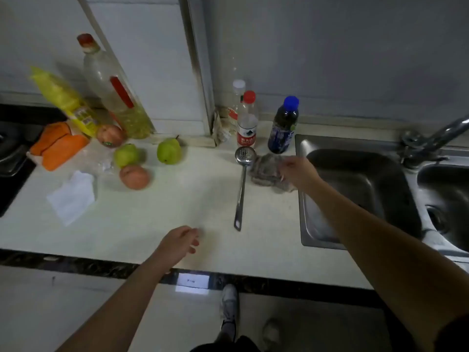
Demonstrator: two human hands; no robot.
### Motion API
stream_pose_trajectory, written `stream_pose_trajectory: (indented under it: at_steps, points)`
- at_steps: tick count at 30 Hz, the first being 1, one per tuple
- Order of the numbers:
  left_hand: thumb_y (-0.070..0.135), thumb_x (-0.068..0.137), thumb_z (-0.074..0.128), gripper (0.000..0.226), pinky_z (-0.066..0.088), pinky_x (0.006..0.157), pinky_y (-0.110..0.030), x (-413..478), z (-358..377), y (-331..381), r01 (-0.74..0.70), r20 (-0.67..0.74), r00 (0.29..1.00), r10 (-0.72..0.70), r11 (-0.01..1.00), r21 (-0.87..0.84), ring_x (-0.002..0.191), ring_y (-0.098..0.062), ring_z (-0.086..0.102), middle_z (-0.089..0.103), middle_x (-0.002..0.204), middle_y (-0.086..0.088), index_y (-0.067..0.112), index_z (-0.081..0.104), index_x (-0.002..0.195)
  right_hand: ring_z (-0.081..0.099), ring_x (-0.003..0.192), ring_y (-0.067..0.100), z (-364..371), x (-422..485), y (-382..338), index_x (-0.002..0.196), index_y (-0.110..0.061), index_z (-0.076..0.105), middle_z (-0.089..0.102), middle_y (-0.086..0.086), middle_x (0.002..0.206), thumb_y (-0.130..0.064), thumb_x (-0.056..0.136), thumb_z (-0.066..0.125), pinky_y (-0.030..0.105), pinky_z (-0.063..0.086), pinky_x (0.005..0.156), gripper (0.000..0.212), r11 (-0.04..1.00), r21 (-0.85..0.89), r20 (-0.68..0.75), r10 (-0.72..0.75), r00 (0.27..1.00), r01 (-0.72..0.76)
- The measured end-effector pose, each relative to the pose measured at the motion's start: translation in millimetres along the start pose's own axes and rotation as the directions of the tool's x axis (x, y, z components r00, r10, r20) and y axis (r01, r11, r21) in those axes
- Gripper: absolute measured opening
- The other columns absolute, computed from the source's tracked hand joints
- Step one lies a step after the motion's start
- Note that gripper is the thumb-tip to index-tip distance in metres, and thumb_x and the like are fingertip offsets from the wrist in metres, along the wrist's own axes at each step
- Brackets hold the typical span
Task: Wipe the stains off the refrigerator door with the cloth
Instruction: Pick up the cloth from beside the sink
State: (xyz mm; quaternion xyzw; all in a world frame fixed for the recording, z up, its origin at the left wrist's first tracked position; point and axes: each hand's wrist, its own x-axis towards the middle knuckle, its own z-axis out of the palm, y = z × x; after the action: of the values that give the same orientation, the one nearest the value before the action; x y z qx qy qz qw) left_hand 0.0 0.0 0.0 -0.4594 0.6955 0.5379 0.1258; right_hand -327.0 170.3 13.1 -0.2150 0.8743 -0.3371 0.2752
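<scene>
A crumpled grey cloth [264, 171] lies on the white countertop [177, 199], just left of the sink and right of a metal ladle. My right hand [298, 171] reaches over the sink corner, its fingertips curled onto the cloth's right side and pinching it. Near the counter's front edge my left hand [181, 241] hovers with relaxed fingers and holds nothing. No refrigerator door is in view.
A slotted metal ladle [241, 189] lies beside the cloth. Behind it stand a water bottle [247, 123] and a dark blue-capped bottle [283, 128]. Pears, apples, carrots, an oil bottle [119, 97] and a tissue [72, 196] sit at left. The steel sink [355, 189] and tap [431, 138] are at right.
</scene>
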Motion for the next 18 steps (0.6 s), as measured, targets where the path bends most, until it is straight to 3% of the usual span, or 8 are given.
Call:
stream_pose_trajectory:
  at_steps: [3, 7, 9, 13, 18]
  points:
    - [0.031, 0.102, 0.052, 0.029, 0.047, 0.067, -0.028, 30, -10, 8, -0.025, -0.016, 1.000, 0.026, 0.997, 0.069, 0.078, -0.022, 0.072, 0.076, 0.093, -0.005, 0.009, 0.070, 0.095, 0.063, 0.081, 0.008, -1, 33, 5, 0.109, -0.021, 0.067, 0.067, -0.002, 0.092, -0.038, 0.101, 0.060, 0.021, 0.045, 0.069, 0.020, 0.988, -0.142, -0.061, 0.044, 0.997, -0.052]
    - [0.026, 0.102, 0.052, 0.027, 0.046, 0.062, -0.023, 55, -19, 14, -0.041, -0.018, 0.999, 0.043, 0.994, 0.102, 0.076, -0.018, 0.072, 0.076, 0.089, -0.006, 0.011, 0.071, 0.090, 0.063, 0.101, 0.022, 3, 57, 31, 0.109, -0.028, 0.062, 0.065, 0.002, 0.103, -0.045, 0.097, 0.062, 0.044, 0.056, 0.094, 0.021, 0.981, -0.154, -0.070, 0.109, 0.992, -0.119]
    - [0.023, 0.102, 0.052, 0.026, 0.046, 0.061, -0.020, 61, -23, 12, -0.021, -0.014, 1.000, 0.022, 0.996, 0.088, 0.074, -0.017, 0.072, 0.077, 0.089, -0.007, 0.009, 0.071, 0.091, 0.062, 0.105, 0.026, 3, 62, 36, 0.108, -0.030, 0.059, 0.065, 0.003, 0.105, -0.047, 0.096, 0.063, 0.048, 0.055, 0.098, 0.021, 0.979, -0.142, -0.042, 0.139, 0.989, -0.143]
    - [0.022, 0.101, 0.054, 0.024, 0.049, 0.065, -0.024, 69, -29, 11, 0.017, -0.023, 1.000, -0.016, 0.999, 0.042, 0.077, -0.019, 0.074, 0.078, 0.090, -0.005, 0.007, 0.072, 0.094, 0.064, 0.106, 0.025, 1, 76, 35, 0.119, -0.022, 0.062, 0.066, 0.004, 0.107, -0.043, 0.093, 0.070, 0.042, 0.053, 0.097, 0.034, 0.968, -0.175, 0.004, 0.184, 0.983, -0.181]
    - [0.022, 0.101, 0.055, 0.023, 0.047, 0.063, -0.021, 70, -31, 14, 0.023, -0.010, 1.000, -0.023, 0.999, 0.049, 0.078, -0.018, 0.073, 0.078, 0.088, -0.004, 0.010, 0.072, 0.091, 0.057, 0.096, 0.020, 0, 80, 29, 0.130, -0.015, 0.057, 0.059, 0.003, 0.108, -0.043, 0.091, 0.074, 0.033, 0.043, 0.082, 0.051, 0.935, -0.231, 0.121, 0.301, 0.946, -0.268]
